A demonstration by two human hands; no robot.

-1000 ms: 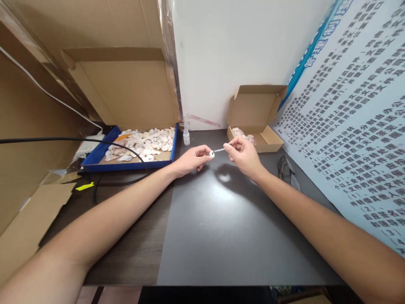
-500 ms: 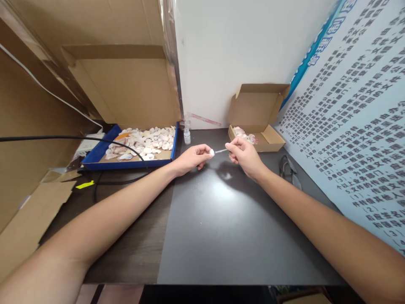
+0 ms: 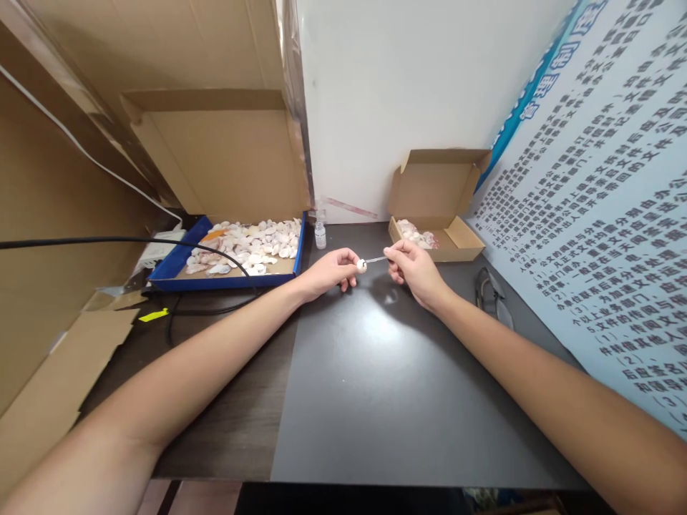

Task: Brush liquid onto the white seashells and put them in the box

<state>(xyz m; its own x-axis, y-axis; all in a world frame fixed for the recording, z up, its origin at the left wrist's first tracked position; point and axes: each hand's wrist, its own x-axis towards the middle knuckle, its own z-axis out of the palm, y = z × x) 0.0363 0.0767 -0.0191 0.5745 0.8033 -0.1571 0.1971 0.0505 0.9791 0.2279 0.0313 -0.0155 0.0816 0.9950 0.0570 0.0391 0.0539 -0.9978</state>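
Observation:
My left hand is closed, pinching a small white shell between thumb and fingertips. A dark mark or gap shows on the shell's face. From the right, my right hand pinches the end of a thin, shiny, pale stick-like tool, whose exact kind is too small to make out. The tool's far tip meets the shell or lies right beside it. Both hands hover over the dark grey mat. Just behind my left hand stands a small clear labelled bottle.
A blue-rimmed box holds many shells at the left. An open cardboard box with more shells stands back right, near dark-framed glasses. A black cable crosses the left side. Printed board flanks the right.
The shell has turned slightly in my left hand, so a dark mark now shows on it. My hands stay close together; the whole view has shifted a little.

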